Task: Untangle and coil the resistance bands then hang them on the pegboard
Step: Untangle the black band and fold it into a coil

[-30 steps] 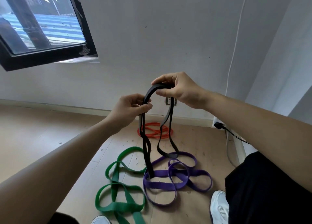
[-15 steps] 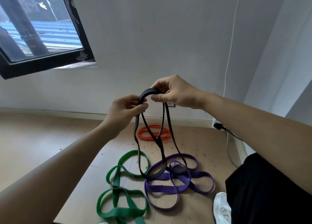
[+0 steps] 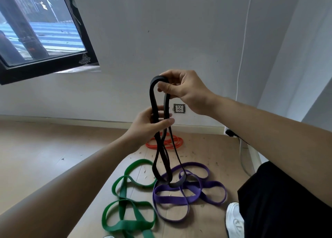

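Between both hands, the black band (image 3: 154, 101) is hanging in long loops, its low end resting on the purple band (image 3: 188, 200) lying on the floor (image 3: 45, 148). Closed around its top fold, the right hand (image 3: 181, 90) is lifting while the left hand (image 3: 150, 124) is pinching the strands lower down, probably gathering a coil.

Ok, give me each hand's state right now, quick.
Left hand: closed on the black band, lower down its hanging strands.
Right hand: fingers pinching the top bend of the black band.

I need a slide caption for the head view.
Both hands, right hand above left hand, hold a black band over purple band.
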Action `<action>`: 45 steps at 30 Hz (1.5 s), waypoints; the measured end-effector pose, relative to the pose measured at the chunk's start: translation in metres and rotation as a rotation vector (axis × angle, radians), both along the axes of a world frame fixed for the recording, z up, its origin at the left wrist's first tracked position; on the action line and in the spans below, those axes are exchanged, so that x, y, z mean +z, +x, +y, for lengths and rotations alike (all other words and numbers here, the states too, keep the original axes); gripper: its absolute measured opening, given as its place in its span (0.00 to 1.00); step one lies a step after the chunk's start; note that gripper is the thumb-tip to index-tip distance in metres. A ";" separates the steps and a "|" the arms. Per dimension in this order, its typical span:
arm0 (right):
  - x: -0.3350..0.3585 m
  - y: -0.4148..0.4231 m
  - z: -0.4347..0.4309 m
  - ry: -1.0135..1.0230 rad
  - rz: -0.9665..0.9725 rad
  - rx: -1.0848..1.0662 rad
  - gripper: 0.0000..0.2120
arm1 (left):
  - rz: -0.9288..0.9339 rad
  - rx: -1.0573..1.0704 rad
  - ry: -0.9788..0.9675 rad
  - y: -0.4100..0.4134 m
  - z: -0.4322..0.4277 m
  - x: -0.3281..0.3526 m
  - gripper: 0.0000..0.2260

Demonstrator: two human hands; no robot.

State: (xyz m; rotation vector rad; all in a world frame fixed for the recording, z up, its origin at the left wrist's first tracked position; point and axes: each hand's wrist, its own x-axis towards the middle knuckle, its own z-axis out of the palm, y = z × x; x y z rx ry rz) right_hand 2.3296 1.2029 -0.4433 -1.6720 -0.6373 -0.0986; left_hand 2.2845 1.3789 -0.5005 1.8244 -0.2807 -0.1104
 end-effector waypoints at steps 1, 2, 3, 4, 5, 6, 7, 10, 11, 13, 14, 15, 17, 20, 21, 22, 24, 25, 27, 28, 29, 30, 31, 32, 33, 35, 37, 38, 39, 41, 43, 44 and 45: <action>0.000 0.000 0.001 0.030 0.016 -0.007 0.08 | 0.006 -0.003 0.001 0.000 -0.002 -0.002 0.20; 0.001 -0.001 0.001 0.061 0.033 -0.014 0.08 | 0.012 -0.003 0.003 -0.001 -0.005 -0.006 0.19; 0.002 -0.001 0.002 0.093 0.051 -0.021 0.08 | 0.013 0.003 0.009 -0.001 -0.007 -0.009 0.17; 0.004 -0.001 0.002 0.127 0.072 -0.028 0.08 | 0.009 0.017 0.019 -0.002 -0.009 -0.013 0.16; 0.005 -0.001 0.003 0.163 0.093 -0.034 0.07 | 0.000 0.038 0.034 -0.002 -0.011 -0.017 0.14; 0.007 -0.001 0.003 0.203 0.116 -0.038 0.07 | -0.010 0.058 0.049 -0.003 -0.012 -0.020 0.12; 0.008 0.000 0.002 0.244 0.142 -0.043 0.06 | -0.012 0.074 0.059 -0.002 -0.013 -0.023 0.10; 0.012 0.007 -0.003 0.353 0.208 -0.081 0.05 | 0.027 0.046 0.059 0.001 -0.011 -0.029 0.08; 0.012 0.010 -0.007 0.376 0.227 -0.101 0.05 | 0.039 0.026 0.052 0.001 -0.011 -0.029 0.08; 0.012 0.016 -0.016 0.417 0.268 -0.139 0.03 | 0.043 0.010 0.049 0.002 -0.009 -0.030 0.08; 0.012 0.018 -0.020 0.436 0.288 -0.155 0.03 | 0.036 0.014 0.059 0.002 -0.008 -0.031 0.07; 0.011 0.022 -0.025 0.456 0.306 -0.170 0.02 | 0.029 0.018 0.074 0.003 -0.007 -0.031 0.06; 0.008 0.029 -0.034 0.506 0.343 -0.194 0.02 | 0.026 0.015 0.101 0.005 -0.004 -0.033 0.05; 0.002 0.041 -0.046 0.548 0.381 -0.225 0.03 | 0.036 -0.002 0.138 0.010 0.006 -0.033 0.04; -0.001 0.044 -0.050 0.550 0.391 -0.230 0.03 | 0.041 -0.002 0.147 0.012 0.009 -0.032 0.04; -0.004 0.047 -0.053 0.557 0.402 -0.235 0.03 | 0.051 0.001 0.152 0.014 0.012 -0.031 0.04; -0.010 0.052 -0.058 0.574 0.423 -0.250 0.04 | 0.081 0.007 0.169 0.018 0.019 -0.029 0.04; -0.012 0.055 -0.061 0.581 0.432 -0.257 0.04 | 0.095 0.001 0.194 0.020 0.023 -0.029 0.04; -0.017 0.060 -0.067 0.599 0.448 -0.278 0.05 | 0.121 -0.022 0.246 0.022 0.031 -0.028 0.05; -0.020 0.063 -0.071 0.606 0.458 -0.289 0.05 | 0.136 -0.027 0.248 0.023 0.035 -0.028 0.06; -0.023 0.066 -0.075 0.605 0.472 -0.296 0.05 | 0.143 -0.029 0.239 0.024 0.039 -0.026 0.06; -0.026 0.068 -0.080 0.592 0.487 -0.295 0.05 | 0.140 -0.031 0.226 0.025 0.044 -0.024 0.06; -0.031 0.070 -0.085 0.561 0.504 -0.286 0.04 | 0.131 -0.029 0.216 0.026 0.048 -0.021 0.06; -0.037 0.071 -0.090 0.507 0.523 -0.269 0.04 | 0.123 -0.023 0.200 0.026 0.052 -0.018 0.06; -0.045 0.071 -0.095 0.430 0.543 -0.246 0.03 | 0.117 -0.009 0.174 0.027 0.057 -0.016 0.07; -0.062 0.072 -0.107 0.192 0.580 -0.181 0.04 | 0.105 0.039 0.097 0.029 0.065 -0.011 0.07; -0.079 0.072 -0.116 -0.178 0.587 -0.123 0.08 | 0.097 0.075 0.030 0.030 0.072 -0.007 0.08; -0.084 0.071 -0.116 -0.369 0.569 -0.100 0.09 | 0.092 0.078 0.015 0.030 0.073 -0.005 0.09; -0.089 0.070 -0.115 -0.538 0.539 -0.077 0.09 | 0.084 0.072 0.008 0.029 0.073 -0.002 0.10; -0.095 0.067 -0.104 -0.765 0.496 -0.016 0.07 | 0.065 0.065 -0.011 0.028 0.070 0.002 0.10; -0.098 0.063 -0.089 -0.894 0.497 0.060 0.07 | 0.055 0.079 -0.050 0.025 0.063 0.006 0.07; -0.099 0.062 -0.082 -0.947 0.502 0.095 0.08 | 0.051 0.082 -0.069 0.024 0.060 0.008 0.05; -0.098 0.060 -0.075 -0.999 0.498 0.128 0.10 | 0.045 0.081 -0.087 0.023 0.058 0.010 0.04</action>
